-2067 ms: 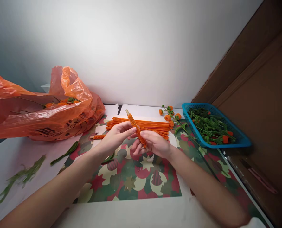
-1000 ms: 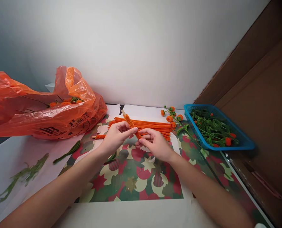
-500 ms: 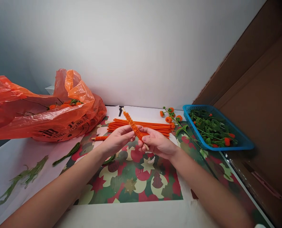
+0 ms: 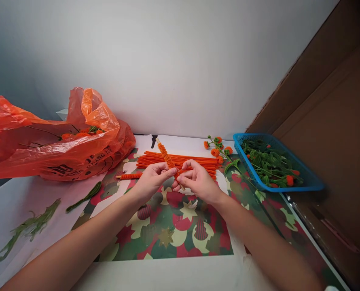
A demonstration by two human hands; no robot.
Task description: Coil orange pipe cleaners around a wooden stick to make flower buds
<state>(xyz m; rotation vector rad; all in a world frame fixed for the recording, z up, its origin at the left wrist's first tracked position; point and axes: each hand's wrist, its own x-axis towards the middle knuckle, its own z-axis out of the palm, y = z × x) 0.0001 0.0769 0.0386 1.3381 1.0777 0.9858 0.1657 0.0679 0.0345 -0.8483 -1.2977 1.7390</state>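
A pale stick wound with orange pipe cleaner slants between my hands, its bare tip at the upper left. My left hand is closed on its middle, thumb lying across the coils. Around the lower end, the thumb and fingers of my right hand pinch the stick and coils. Just behind my hands lies a bundle of orange pipe cleaners. A second wound stick rests on the table, left of my left hand.
An orange plastic bag with orange flowers stands at left. A blue basket of green stems is at right, a flower stem beside it. Green pieces lie front left. A pink-handled knife lies far right, near the cardboard wall.
My left thumb has shifted right onto the wound coils. My right fingers have changed their grip near the lower end, with the index finger now raised and bent. The stick stays nearly in place.
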